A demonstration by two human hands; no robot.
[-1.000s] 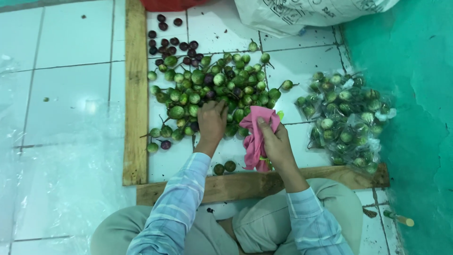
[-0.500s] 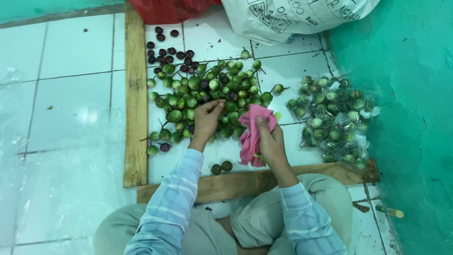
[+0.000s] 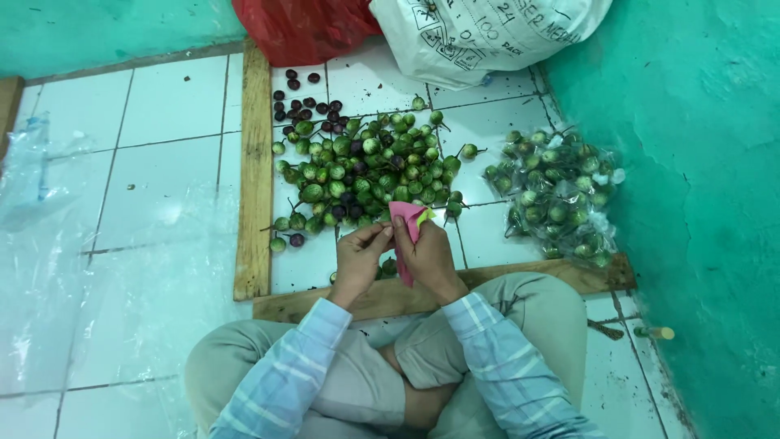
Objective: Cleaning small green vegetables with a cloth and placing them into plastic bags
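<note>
My right hand (image 3: 429, 254) grips a pink cloth (image 3: 404, 215) just in front of my knees. My left hand (image 3: 360, 254) is beside it, fingertips pinched together at the cloth's left edge on something small. A bit of yellow-green shows at the cloth's top right, so it looks like a small eggplant, mostly hidden. Directly beyond both hands lies a pile of small round green eggplants (image 3: 366, 167) on the white tiled floor (image 3: 162, 179), with several dark purple ones (image 3: 305, 102) at its far left.
A wooden frame (image 3: 253, 171) borders the pile on the left and near side. A clear bag of green eggplants (image 3: 561, 195) lies at right by the teal wall (image 3: 699, 162). A red bag (image 3: 301, 28) and a white sack (image 3: 487, 32) stand behind. Clear plastic sheeting (image 3: 49, 244) lies left.
My left hand has drawn back from the eggplant pile to the pink cloth. Both hands have come closer to my knees, and the view has shifted slightly.
</note>
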